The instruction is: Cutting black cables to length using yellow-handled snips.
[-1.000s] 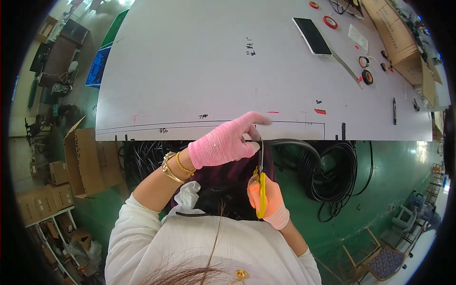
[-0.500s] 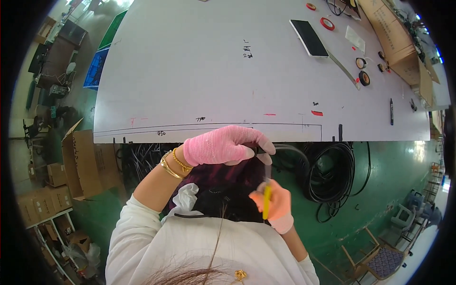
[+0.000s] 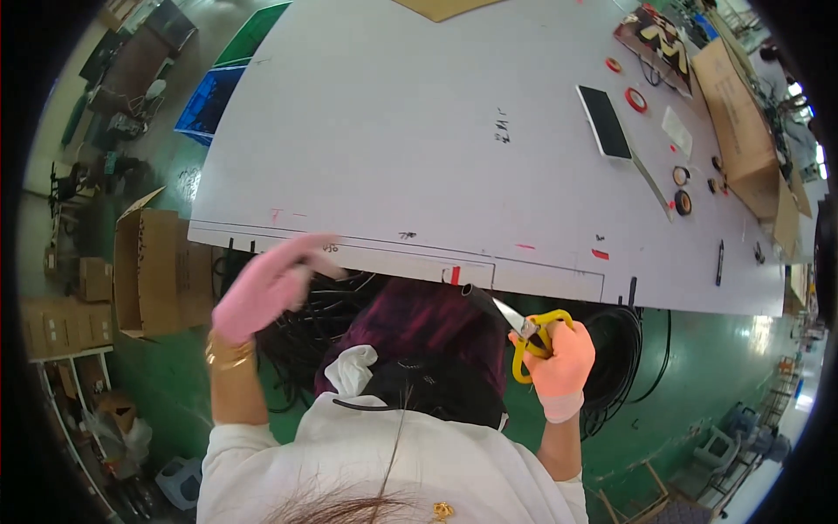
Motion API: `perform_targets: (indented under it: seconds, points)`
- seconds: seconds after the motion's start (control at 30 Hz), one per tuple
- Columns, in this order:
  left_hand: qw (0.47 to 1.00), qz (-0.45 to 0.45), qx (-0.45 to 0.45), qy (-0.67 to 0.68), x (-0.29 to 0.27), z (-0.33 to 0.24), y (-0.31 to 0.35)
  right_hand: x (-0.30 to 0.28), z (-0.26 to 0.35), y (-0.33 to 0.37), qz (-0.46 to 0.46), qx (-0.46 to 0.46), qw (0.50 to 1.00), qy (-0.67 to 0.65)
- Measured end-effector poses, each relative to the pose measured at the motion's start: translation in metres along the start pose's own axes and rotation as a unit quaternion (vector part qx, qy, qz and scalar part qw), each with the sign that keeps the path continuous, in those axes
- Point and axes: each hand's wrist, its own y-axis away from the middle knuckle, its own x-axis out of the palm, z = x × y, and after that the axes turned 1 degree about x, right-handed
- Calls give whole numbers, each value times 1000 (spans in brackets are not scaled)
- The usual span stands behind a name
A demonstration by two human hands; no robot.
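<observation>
My right hand (image 3: 561,367), in an orange-pink glove, grips scissors (image 3: 548,336) by their yellow handles, blades pointing up and left toward the table's front edge. Beside the blade tips is the cut end of a black tube (image 3: 473,294); it passes behind the scissors, and I cannot tell whether my right hand also holds it. Off to the left, my left hand (image 3: 272,290) in a pink glove is raised near the table edge, fingers stretched out and slightly blurred, with nothing visible in it. Lines and marks cover the front of the white table (image 3: 384,157).
Black tubing (image 3: 314,323) hangs in a bundle below the table at left; a black coil (image 3: 624,349) is at right. On the table's right lie a phone (image 3: 604,122), a metal ruler (image 3: 650,183), tape rolls (image 3: 635,99) and a marker (image 3: 720,264). An open carton (image 3: 166,271) stands left.
My left hand has let go of the black tube and moved left. The scissors have come up and right in my right hand, blades now beside the tube end. The view has shifted.
</observation>
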Motion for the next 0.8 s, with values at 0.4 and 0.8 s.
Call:
perform_targets:
  seconds: [0.4, 0.8]
  points:
    - [910, 67, 150, 381, 59, 7, 11, 43, 103, -41, 80, -151, 984, -40]
    - [655, -338, 190, 649, -137, 168, 1, 68, 89, -74, 136, -127, 982, 3]
